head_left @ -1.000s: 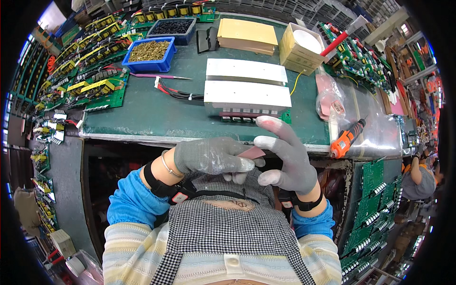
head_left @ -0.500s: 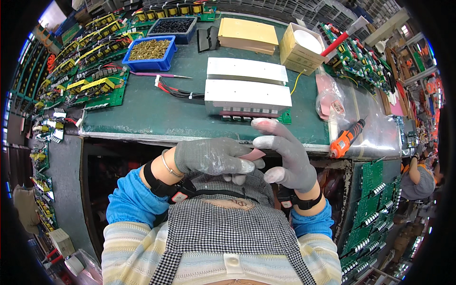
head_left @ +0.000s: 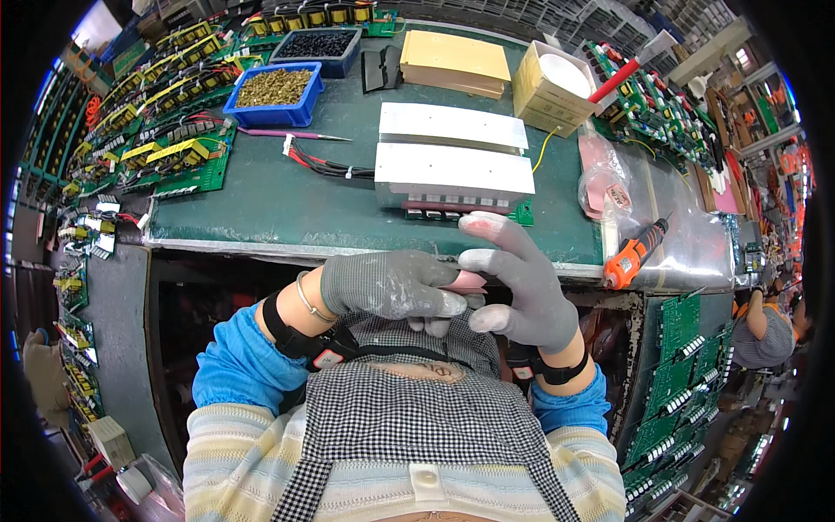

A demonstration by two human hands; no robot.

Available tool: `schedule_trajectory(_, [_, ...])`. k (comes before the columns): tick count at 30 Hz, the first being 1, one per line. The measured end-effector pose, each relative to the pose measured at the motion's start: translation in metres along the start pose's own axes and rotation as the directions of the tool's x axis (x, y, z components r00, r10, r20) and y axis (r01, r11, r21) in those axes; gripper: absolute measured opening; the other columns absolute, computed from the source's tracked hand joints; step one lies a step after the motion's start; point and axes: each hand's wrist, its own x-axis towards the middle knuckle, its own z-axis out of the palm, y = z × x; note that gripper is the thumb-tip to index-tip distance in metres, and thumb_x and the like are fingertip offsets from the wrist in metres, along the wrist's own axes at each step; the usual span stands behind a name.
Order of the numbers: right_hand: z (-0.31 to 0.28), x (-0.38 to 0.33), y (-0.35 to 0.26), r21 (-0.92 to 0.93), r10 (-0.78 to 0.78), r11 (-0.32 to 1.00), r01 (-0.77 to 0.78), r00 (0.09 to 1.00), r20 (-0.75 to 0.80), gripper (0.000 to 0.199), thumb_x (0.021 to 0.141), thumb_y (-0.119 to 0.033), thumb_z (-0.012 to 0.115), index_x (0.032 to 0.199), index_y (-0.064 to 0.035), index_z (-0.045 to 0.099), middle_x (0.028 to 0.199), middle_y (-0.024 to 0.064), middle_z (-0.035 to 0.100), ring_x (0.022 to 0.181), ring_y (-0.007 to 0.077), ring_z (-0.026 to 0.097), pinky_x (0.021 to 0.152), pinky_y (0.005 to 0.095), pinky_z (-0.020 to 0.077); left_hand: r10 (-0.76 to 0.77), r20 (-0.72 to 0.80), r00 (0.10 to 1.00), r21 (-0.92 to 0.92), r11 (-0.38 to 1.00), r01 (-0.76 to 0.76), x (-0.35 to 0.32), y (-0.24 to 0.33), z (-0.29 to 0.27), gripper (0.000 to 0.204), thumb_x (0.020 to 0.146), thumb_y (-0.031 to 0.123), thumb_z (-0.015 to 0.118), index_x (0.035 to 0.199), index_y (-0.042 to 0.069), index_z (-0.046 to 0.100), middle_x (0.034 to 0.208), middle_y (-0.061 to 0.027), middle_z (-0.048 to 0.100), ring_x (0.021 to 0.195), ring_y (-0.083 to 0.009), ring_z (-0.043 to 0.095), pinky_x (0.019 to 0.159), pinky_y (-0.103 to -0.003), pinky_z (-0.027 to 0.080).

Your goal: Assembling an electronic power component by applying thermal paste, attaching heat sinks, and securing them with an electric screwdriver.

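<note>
My left hand (head_left: 387,285), in a grey work glove, is closed on a small pink sheet (head_left: 468,282) in front of the bench edge. The sheet's far end sticks out past the thumb; the rest is hidden by the glove. Close to that end, my gloved right hand (head_left: 532,291) has its fingers spread and curved, thumb and index tip near the sheet but not clearly gripping it. Beyond the hands lies a green circuit board (head_left: 522,213) under two white metal heat sinks (head_left: 452,170), with red and black wires (head_left: 326,165) running off to the left.
On the green bench (head_left: 261,217) stand a blue bin of brass-coloured hardware (head_left: 271,90), a bin of black parts (head_left: 317,43), stacked tan sheets (head_left: 452,61) and a cardboard box (head_left: 552,91). An orange electric screwdriver (head_left: 635,254) lies right. Circuit boards (head_left: 183,165) crowd the left.
My right thumb and fingers have moved slightly left, closer to the pink sheet. The sheet shows a little more beyond my left hand.
</note>
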Motion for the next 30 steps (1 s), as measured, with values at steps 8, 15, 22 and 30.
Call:
schedule_trajectory(8, [0.009, 0.011, -0.009, -0.506, -0.113, 0.856, 0.102, 0.994, 0.008, 0.039, 0.083, -0.036, 0.068, 0.102, -0.0019, 0.063, 0.129, 0.0174, 0.056, 0.118, 0.0368, 0.054, 0.095, 0.0469, 0.0449, 0.043, 0.047, 0.998, 0.0, 0.999, -0.043, 0.002, -0.006, -0.005, 0.038, 0.097, 0.036, 0.056, 0.091, 0.0, 0.07, 0.081, -0.005, 0.068, 0.068, -0.0104, 0.061, 0.064, -0.026, 0.053])
schedule_trajectory(15, [0.0, 0.003, -0.017, -0.578, -0.181, 0.816, 0.002, 0.951, -0.252, 0.022, 0.08, -0.018, 0.069, 0.094, -0.0015, 0.065, 0.118, 0.0157, 0.062, 0.109, 0.0374, 0.059, 0.09, 0.0466, 0.0479, 0.046, -0.106, 0.993, -0.264, 0.962, -0.072, -0.01, -0.002, 0.001, 0.033, 0.098, 0.026, 0.056, 0.116, -0.001, 0.064, 0.099, -0.0065, 0.069, 0.077, -0.0093, 0.063, 0.066, -0.022, 0.052])
schedule_trajectory(22, [0.004, -0.004, -0.007, -0.504, -0.105, 0.851, -0.148, 0.892, -0.439, 0.014, 0.083, -0.012, 0.066, 0.088, 0.0009, 0.065, 0.115, 0.0152, 0.063, 0.106, 0.0363, 0.06, 0.089, 0.0426, 0.0487, 0.031, -0.531, 0.847, -0.236, 0.954, -0.183, -0.027, 0.001, 0.013, 0.036, 0.096, 0.025, 0.06, 0.122, 0.001, 0.062, 0.094, -0.0062, 0.068, 0.078, -0.0093, 0.062, 0.067, -0.022, 0.05])
schedule_trajectory(30, [0.024, 0.006, 0.012, -0.49, -0.152, 0.855, -0.17, 0.821, -0.55, 0.019, 0.08, -0.017, 0.075, 0.085, -0.0018, 0.065, 0.104, 0.0119, 0.061, 0.096, 0.034, 0.059, 0.081, 0.0419, 0.0495, 0.71, -0.693, 0.125, 0.705, 0.703, -0.09, -0.011, -0.028, 0.013, 0.013, 0.083, 0.008, 0.075, 0.088, 0.003, 0.065, 0.082, -0.0083, 0.064, 0.065, -0.0189, 0.059, 0.061, -0.029, 0.048])
